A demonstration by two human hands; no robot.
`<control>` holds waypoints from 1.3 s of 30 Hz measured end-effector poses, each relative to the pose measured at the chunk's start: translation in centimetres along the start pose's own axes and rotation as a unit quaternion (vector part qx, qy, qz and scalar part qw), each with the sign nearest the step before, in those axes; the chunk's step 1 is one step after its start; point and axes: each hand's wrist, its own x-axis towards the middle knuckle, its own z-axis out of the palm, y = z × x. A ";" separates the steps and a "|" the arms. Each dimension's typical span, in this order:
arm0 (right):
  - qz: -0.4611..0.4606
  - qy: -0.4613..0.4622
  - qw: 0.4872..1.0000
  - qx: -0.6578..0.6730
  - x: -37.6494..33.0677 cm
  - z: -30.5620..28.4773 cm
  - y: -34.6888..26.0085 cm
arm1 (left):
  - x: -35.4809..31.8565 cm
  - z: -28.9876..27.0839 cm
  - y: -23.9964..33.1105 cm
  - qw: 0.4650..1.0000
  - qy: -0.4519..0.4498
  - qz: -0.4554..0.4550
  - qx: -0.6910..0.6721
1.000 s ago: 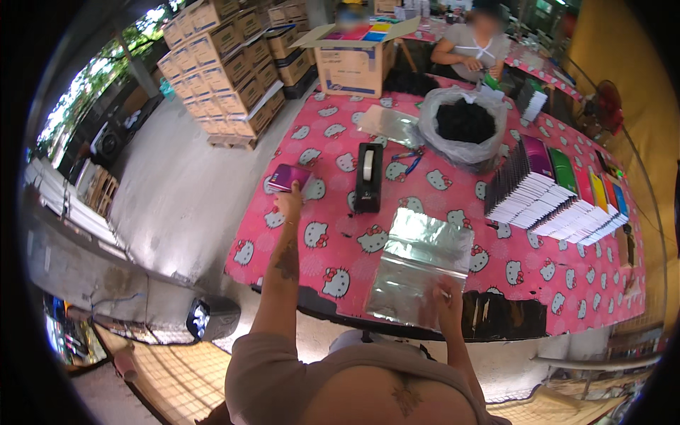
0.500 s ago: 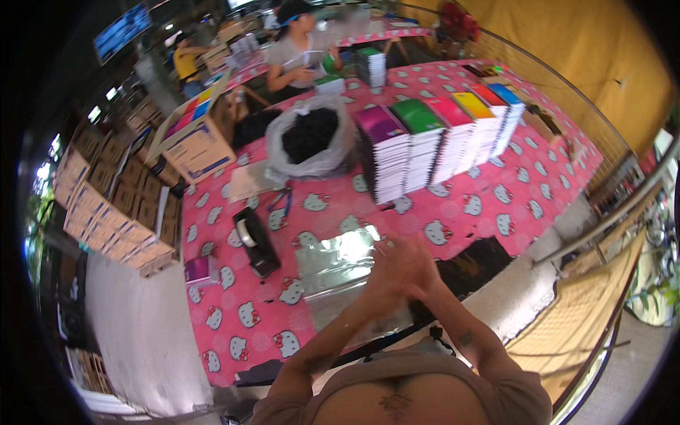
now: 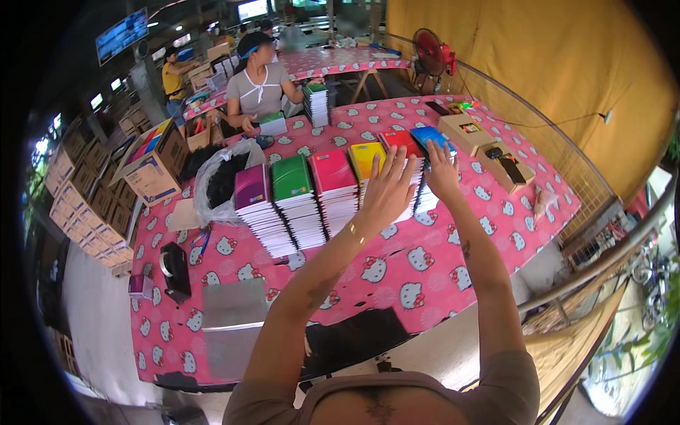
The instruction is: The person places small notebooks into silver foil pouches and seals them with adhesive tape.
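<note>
Presently, left hand [image 3: 388, 185] hovers, fingers spread, over the yellow notebook stack [image 3: 368, 164]; right hand [image 3: 440, 168], apparently open, touches the blue stack [image 3: 427, 136].

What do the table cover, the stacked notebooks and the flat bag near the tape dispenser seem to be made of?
The table cover looks like thin vinyl or oilcloth: a printed pink cartoon pattern that lies smooth. The notebooks seem to be paper with glossy card covers: white page edges show under the coloured tops. The flat bag appears to be clear or silvery plastic film: it reflects light; which one is unclear.
</note>
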 end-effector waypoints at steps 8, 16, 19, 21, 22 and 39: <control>0.047 0.129 0.970 0.200 -3.3 -7.2 5.4 | 6.3 5.6 -3.0 0.999 -0.021 0.011 0.049; 0.101 -0.297 0.666 0.677 -23.8 2.6 1.1 | -0.8 -9.2 7.2 0.947 -0.245 -0.164 -0.124; -0.104 -0.315 0.761 0.557 -25.6 3.6 -2.6 | -12.8 -2.6 8.8 0.915 -0.317 -0.245 -0.047; -0.111 -0.327 0.774 0.531 -25.2 4.1 -3.0 | -18.9 1.3 8.7 0.871 -0.338 -0.355 -0.039; -0.060 -0.363 0.770 0.521 -23.2 4.0 -3.2 | -21.0 2.6 8.5 0.871 -0.291 -0.395 -0.036; -0.292 -0.257 0.864 0.319 -26.6 -2.9 -6.5 | -8.0 -15.1 5.9 0.970 -0.051 -0.229 0.063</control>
